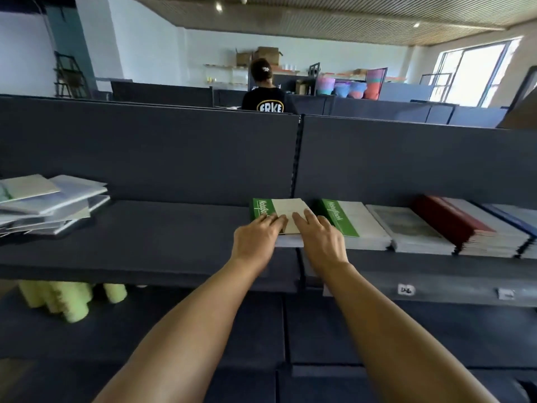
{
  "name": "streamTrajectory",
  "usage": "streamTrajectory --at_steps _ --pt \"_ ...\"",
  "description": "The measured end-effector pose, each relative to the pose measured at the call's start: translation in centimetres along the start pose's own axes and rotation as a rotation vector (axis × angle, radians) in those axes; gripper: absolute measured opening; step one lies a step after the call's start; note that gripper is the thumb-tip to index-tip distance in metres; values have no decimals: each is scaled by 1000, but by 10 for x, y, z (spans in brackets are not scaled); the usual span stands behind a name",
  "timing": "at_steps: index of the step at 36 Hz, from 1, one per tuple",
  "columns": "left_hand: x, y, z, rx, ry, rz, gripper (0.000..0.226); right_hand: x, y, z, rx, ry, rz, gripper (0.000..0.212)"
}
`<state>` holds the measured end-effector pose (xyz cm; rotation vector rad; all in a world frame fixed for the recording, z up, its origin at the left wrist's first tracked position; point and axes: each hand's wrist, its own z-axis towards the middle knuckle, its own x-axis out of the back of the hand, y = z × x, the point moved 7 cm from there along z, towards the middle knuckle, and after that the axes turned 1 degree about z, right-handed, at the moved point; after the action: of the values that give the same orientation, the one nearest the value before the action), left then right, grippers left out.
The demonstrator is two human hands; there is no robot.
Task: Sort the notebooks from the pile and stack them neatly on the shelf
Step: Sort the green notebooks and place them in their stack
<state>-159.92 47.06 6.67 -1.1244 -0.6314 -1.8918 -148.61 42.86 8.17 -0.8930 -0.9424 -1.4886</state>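
Both forearms are reaching up from the bottom edge toward the dark shelf (174, 228). The left hand (255, 238) and the right hand (318, 237) are lying side by side on the green-and-cream notebook (286, 210), fingers stretched fairly flat and pressing on its cover rather than curling round it. That notebook is sitting on top of a short stack at the shelf's middle, near the front edge. Just right of it, another green notebook (343, 219) is topping a neighbouring stack, and further right along the shelf a red-covered stack (453, 222) is standing in the same row. Well to the left of the hands, the loose pile of notebooks (49, 205) is lying askew. Beyond the shelf's back panel, a person in a black shirt (263, 97) is standing.
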Motion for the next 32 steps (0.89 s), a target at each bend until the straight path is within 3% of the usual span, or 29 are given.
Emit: streamTrajectory --at_steps 13,23,28,32 --pt "-22 132 35 -107 -7 -15 60 -4 129 -38 -74 -1 32 63" --pt "-49 161 74 -196 -2 -72 57 -26 173 -23 -157 0 13 61" --pt "-68 164 88 -211 -29 -69 55 -42 187 -12 -169 -83 10 66" --pt "-78 163 97 -169 -50 -94 55 -50 190 -1 -168 -95 -7 56"
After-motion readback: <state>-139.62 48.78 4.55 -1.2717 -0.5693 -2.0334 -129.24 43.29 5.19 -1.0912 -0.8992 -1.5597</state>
